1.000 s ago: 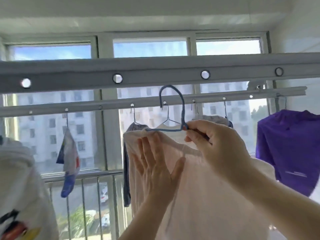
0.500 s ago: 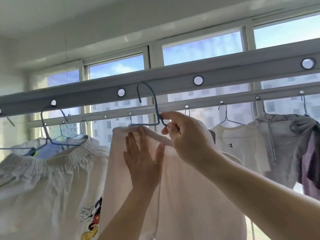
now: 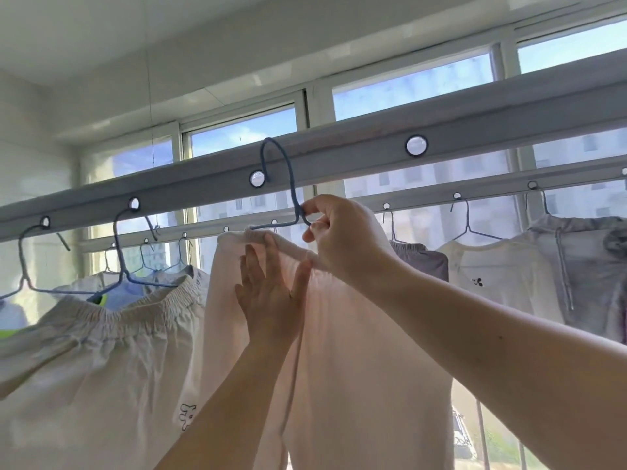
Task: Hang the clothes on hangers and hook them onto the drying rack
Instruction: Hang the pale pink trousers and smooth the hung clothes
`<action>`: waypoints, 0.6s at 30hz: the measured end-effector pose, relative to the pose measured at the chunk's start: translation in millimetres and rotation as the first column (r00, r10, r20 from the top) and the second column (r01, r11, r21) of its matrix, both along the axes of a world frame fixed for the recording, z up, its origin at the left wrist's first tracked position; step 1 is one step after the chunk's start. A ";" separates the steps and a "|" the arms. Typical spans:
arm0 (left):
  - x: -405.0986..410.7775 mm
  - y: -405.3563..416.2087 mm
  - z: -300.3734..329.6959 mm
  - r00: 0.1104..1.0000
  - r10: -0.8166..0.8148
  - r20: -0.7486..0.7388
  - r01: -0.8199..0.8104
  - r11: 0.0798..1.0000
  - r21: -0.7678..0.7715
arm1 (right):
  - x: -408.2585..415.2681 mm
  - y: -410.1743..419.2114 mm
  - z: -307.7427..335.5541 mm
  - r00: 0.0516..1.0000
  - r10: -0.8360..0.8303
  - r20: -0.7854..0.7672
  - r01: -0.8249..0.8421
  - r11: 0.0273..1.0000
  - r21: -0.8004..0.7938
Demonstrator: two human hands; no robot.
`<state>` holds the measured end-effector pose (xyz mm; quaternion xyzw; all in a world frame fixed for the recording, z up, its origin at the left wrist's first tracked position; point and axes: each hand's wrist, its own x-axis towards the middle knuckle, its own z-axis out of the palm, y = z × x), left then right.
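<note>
A pale pink garment (image 3: 356, 351) hangs from a blue wire hanger (image 3: 288, 184). My right hand (image 3: 342, 239) pinches the hanger's neck just below the hook. The hook's tip sits at a round hole (image 3: 257, 178) in the near grey rack bar (image 3: 339, 161). My left hand (image 3: 271, 296) lies flat with straight fingers against the garment's front, under the hanger. The hanger's shoulders are hidden inside the cloth.
White elastic-waist shorts (image 3: 101, 351) hang on blue hangers at the left. A far rack bar (image 3: 475, 193) carries a white shirt (image 3: 498, 276), a grey hoodie (image 3: 590, 266) and grey shorts (image 3: 420, 259). Another free hole (image 3: 416, 145) lies to the right. Windows stand behind.
The hanger with the pink garment has risen toward the near bar and its hook tip has reached a hole. The view has swung left and up. Both hands keep their hold.
</note>
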<state>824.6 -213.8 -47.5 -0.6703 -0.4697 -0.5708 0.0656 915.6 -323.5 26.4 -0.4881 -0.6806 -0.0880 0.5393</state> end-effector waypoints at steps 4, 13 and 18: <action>-5.8 6.9 -6.5 0.998 -0.051 0.031 0.052 0.999 -0.014 | -8.7 5.3 3.0 1.000 0.005 0.008 -0.005 1.000 -0.023; -12.6 14.5 -3.5 0.993 -0.106 0.061 0.108 0.993 -0.037 | -19.7 12.2 11.3 0.999 -0.044 0.029 0.045 0.997 -0.054; -13.9 18.1 -13.1 0.992 -0.127 0.024 0.129 0.987 -0.093 | -23.3 18.6 5.7 0.997 -0.068 0.040 0.071 0.995 -0.075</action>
